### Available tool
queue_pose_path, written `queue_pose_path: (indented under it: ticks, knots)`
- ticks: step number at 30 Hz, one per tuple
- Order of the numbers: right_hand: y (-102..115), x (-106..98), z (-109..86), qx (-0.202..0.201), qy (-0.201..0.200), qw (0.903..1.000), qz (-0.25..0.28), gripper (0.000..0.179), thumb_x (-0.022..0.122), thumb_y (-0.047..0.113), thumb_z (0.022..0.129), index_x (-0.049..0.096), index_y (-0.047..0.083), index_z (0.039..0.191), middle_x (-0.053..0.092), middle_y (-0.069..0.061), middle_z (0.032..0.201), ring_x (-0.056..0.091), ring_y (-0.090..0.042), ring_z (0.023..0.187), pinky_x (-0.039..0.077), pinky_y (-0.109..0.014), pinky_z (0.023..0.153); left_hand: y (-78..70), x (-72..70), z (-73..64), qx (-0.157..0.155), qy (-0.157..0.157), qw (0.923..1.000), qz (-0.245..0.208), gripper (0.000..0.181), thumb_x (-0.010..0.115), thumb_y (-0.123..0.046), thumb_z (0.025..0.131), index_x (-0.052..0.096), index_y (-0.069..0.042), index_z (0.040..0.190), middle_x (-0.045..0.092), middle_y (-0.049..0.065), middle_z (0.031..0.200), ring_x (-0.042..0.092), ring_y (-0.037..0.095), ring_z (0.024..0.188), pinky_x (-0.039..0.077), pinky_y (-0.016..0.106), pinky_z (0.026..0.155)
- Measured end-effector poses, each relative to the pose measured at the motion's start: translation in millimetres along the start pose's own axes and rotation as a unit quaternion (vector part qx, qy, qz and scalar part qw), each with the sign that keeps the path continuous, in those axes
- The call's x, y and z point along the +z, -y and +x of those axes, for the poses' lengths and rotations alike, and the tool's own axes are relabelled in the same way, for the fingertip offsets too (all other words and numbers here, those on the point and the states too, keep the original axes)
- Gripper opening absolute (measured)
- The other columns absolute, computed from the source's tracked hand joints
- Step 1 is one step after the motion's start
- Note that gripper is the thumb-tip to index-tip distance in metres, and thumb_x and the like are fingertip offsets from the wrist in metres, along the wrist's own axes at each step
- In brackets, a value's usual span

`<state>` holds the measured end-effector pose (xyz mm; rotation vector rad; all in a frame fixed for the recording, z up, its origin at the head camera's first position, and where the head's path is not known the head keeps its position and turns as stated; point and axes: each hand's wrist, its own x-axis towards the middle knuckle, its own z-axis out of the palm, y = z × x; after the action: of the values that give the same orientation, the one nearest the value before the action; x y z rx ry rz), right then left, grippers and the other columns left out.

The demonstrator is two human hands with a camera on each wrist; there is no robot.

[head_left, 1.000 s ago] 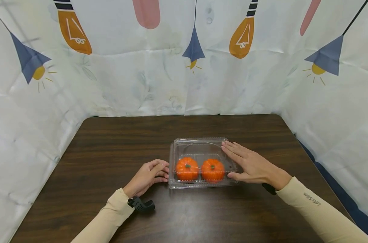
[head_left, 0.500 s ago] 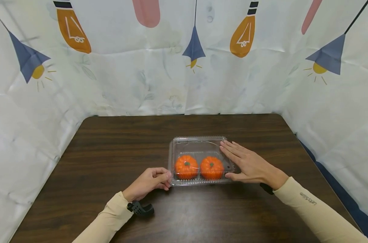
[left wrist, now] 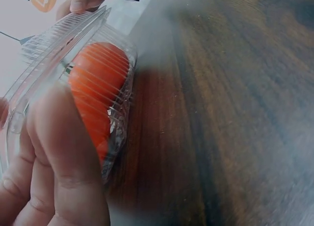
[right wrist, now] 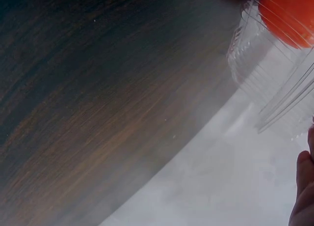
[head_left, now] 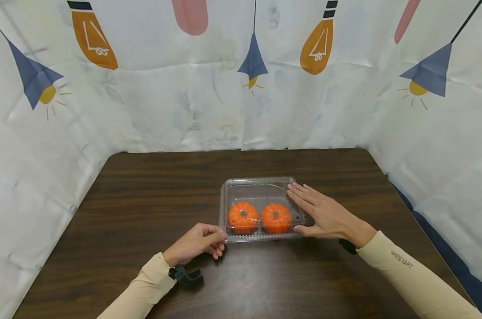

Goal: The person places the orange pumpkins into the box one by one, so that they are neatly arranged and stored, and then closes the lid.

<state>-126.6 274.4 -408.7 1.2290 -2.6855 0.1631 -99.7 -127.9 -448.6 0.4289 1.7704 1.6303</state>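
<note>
Box: a clear plastic clamshell box point(head_left: 262, 208) lies flat on the dark wooden table point(head_left: 145, 199), a little right of the middle, lid down over the base.
Long axis: runs left to right across the table, parallel to the near edge; the near long rim faces the person.
Contents: two orange pumpkins point(head_left: 244, 216), side by side in the near half of the box, stems up; the far half shows only clear plastic.
Left hand: the left hand point(head_left: 197, 243) sits at the box's near left corner, knuckles up, wrist low on the table. Its fingers point(left wrist: 64, 152) are curled and pinch the rim of that corner; the left wrist view shows a finger lying against the ribbed side wall with a pumpkin just behind it.
Right hand: the right hand point(head_left: 324, 215) lies palm down on the right end of the box, forearm coming in from the lower right. Its fingers are straight and spread a little, resting on the lid, with the thumb along the near right edge.
Backdrop: a white curtain point(head_left: 185, 97) printed with lamps and bulbs stands around the table.
</note>
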Motion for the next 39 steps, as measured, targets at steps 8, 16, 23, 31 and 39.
queue_pose_path:
  ticks: [8, 16, 23, 31, 39]
  knots:
    - [2.2, -5.0, -3.3, 0.047, 0.023, 0.9979, 0.038, 0.093, 0.071, 0.059, 0.09, 0.035, 0.011, 0.162, 0.034, -0.01, 0.169, 0.037, -0.03, 0.156, -0.003, -0.012, 0.129, 3.7, 2.0, 1.0, -0.013, 0.01, 0.9998, -0.011, 0.044, 0.053, -0.021, 0.108, 0.061, 0.022, 0.103, 0.067, -0.001, 0.08, 0.063, 0.006, 0.066, 0.06, 0.02, 0.062]
    - [2.0, -12.1, -14.3, 0.132, 0.02, 0.9826, 0.129, 0.086, 0.072, 0.043, 0.095, 0.027, 0.018, 0.165, 0.027, -0.003, 0.173, 0.032, -0.03, 0.158, 0.038, -0.058, 0.121, 7.3, 3.4, 2.1, -0.018, 0.012, 0.9995, -0.023, 0.041, 0.053, -0.022, 0.107, 0.064, 0.017, 0.098, 0.067, -0.001, 0.077, 0.063, 0.005, 0.064, 0.059, 0.02, 0.06]
    - [-1.3, -9.1, -26.5, 0.187, -0.022, 0.9584, 0.215, 0.074, 0.065, 0.028, 0.102, 0.025, 0.027, 0.166, 0.033, -0.006, 0.17, 0.042, -0.039, 0.15, 0.041, -0.065, 0.116, 7.0, 4.8, 1.8, -0.023, 0.013, 0.9993, -0.026, 0.04, 0.054, -0.023, 0.107, 0.064, 0.014, 0.095, 0.067, -0.001, 0.076, 0.063, 0.006, 0.063, 0.059, 0.02, 0.059]
    - [-1.0, 0.5, -33.5, 0.28, -0.046, 0.9136, 0.291, 0.051, 0.057, 0.033, 0.107, 0.047, 0.018, 0.155, 0.057, -0.01, 0.151, 0.069, -0.027, 0.12, 0.06, -0.043, 0.095, 5.2, 7.4, 2.2, -0.033, 0.012, 0.999, -0.029, 0.038, 0.051, -0.022, 0.108, 0.064, 0.011, 0.093, 0.067, -0.001, 0.075, 0.062, 0.006, 0.063, 0.058, 0.02, 0.059]
    - [-1.3, 4.3, -37.9, 0.305, -0.009, 0.8513, 0.427, 0.039, 0.053, 0.029, 0.109, 0.058, 0.005, 0.139, 0.071, -0.016, 0.126, 0.074, -0.011, 0.1, 0.062, -0.031, 0.09, 5.1, 9.3, 4.4, -0.042, 0.008, 0.9986, -0.029, 0.037, 0.046, -0.019, 0.108, 0.066, 0.008, 0.092, 0.066, -0.001, 0.075, 0.063, 0.007, 0.063, 0.058, 0.02, 0.058]
